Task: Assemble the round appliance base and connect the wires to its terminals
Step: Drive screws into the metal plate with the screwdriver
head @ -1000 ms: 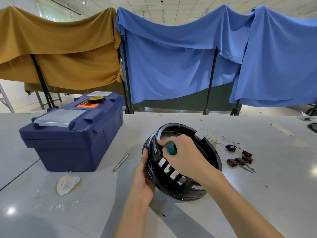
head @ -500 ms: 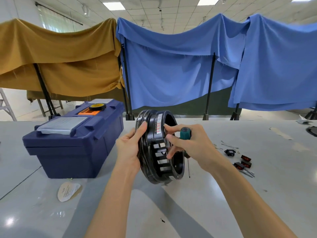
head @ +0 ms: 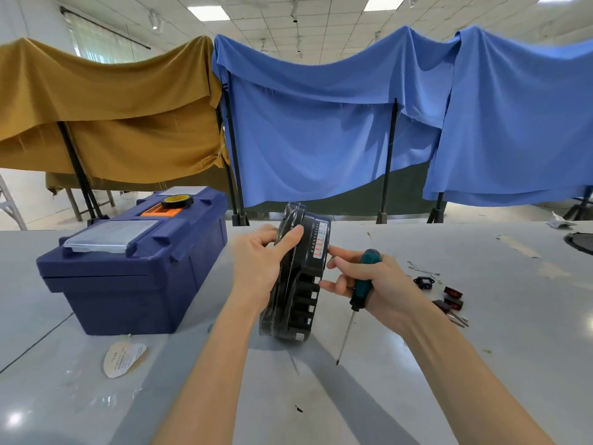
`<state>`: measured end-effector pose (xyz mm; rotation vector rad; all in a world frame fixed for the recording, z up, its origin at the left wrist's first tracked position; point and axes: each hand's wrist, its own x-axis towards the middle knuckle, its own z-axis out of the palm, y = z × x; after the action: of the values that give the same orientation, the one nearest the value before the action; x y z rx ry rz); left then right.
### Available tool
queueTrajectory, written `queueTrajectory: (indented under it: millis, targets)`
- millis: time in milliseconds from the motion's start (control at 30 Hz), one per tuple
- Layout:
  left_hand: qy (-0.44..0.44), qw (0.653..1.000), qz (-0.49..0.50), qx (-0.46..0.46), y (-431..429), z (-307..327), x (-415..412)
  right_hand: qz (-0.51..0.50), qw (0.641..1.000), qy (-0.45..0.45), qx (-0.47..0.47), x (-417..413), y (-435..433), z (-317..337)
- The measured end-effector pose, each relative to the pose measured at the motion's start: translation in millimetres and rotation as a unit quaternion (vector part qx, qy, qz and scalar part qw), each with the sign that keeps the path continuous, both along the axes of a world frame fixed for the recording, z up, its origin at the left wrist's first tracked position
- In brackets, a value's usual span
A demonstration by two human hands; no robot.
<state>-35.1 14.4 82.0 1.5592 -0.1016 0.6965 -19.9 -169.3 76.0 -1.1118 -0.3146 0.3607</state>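
The base (head: 296,277) stands on edge on the counter (head: 449,364), left hand (head: 260,264) gripping its rim, right hand (head: 369,284) clutching a screwdriver (head: 361,290); the connectors (head: 449,300) lie unattached, so wiring looks undone.

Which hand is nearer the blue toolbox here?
Left. The left hand grips the round base just to the right of the toolbox; the right hand, holding a screwdriver, sits beyond the base, farther from it.
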Motion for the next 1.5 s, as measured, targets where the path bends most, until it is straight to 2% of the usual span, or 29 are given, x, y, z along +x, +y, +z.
queueTrajectory:
  millis: [100,233,433,667,867,1033,1133,1267,1400,1500]
  targets:
    - [-0.016,0.998,0.018,0.051,-13,4,1,-0.006,0.998,0.045,0.041,1,-6,-7]
    - [0.0,0.992,0.034,0.124,-26,9,7,-0.021,0.996,0.074,0.043,5,-18,-10]
    - [0.015,0.967,0.039,0.25,-45,-1,16,-0.047,0.977,0.185,0.091,13,-27,-29]
    - [0.095,0.893,0.055,0.436,-62,-31,24,-0.087,0.93,0.332,0.131,12,-33,-54]
    - [0.126,0.839,-0.01,0.529,-68,-53,26,-0.109,0.895,0.403,0.156,8,-35,-74]
    - [0.16,0.836,-0.08,0.519,-63,-67,21,-0.079,0.862,0.472,0.169,12,-43,-91]
    - [0.164,0.841,-0.1,0.507,-58,-68,16,-0.061,0.851,0.488,0.185,12,-45,-93]
    - [0.143,0.824,-0.105,0.538,-53,-69,13,-0.062,0.841,0.496,0.206,8,-42,-89]
    - [0.144,0.842,-0.121,0.506,-55,-70,10,-0.053,0.849,0.487,0.197,3,-38,-77]
    - [0.161,0.852,-0.136,0.479,-55,-69,10,-0.05,0.841,0.492,0.222,1,-37,-72]
